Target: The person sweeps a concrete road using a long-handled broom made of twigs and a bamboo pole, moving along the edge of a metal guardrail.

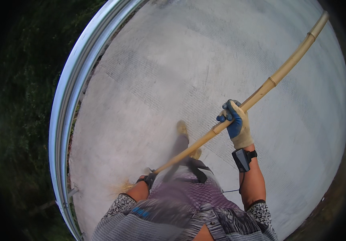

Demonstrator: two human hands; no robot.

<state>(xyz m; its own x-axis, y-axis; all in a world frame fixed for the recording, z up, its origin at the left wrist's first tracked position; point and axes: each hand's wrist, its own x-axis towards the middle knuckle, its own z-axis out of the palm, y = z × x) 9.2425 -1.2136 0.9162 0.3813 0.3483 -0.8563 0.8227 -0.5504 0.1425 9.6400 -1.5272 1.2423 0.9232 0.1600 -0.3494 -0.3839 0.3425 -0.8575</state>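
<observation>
A long bamboo pole (262, 90) runs diagonally from the upper right down towards my left side. My right hand (234, 120), in a beige knit glove with a blue coated palm, is wrapped around its middle. My left hand (149, 172) is blurred and partly hidden, and it grips the pole lower down, beside my hip. Straw-coloured bristles (124, 186) show behind my left forearm, so the pole looks like a broom handle. Where the bristles join the pole is hidden by my arm.
Pale concrete pavement (149, 75) with grooved bands spreads around my shoes (182, 128). A metal guardrail (67, 87) curves along the left edge, with dark foliage (19, 99) beyond it. A strapped device (241, 160) with a cable sits on my right wrist.
</observation>
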